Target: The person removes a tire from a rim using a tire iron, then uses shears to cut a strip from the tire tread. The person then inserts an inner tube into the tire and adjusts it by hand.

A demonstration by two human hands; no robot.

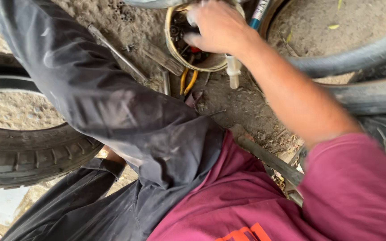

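My right hand (217, 27) reaches forward into a round, dirty tin (171, 42) on the dirt ground. Its fingers are curled down among small dark metal parts and something red inside. Whether they grip a part is hidden by the back of the hand. A white plastic nozzle (233, 71) sticks out just below the wrist, and a blue and white tube (260, 11) lies beside the hand. My left hand is hidden behind my bent knee in dark trousers (112, 102); only a patch of skin (111, 156) shows under it.
A long thin metal rod (117, 51), a flat metal tool (162, 59) and yellow-handled pliers (187, 82) lie by the tin. A worn tyre (23, 154) lies at the left, more tyres (362, 56) at the right. A rusty bar (269, 158) lies near my maroon shirt.
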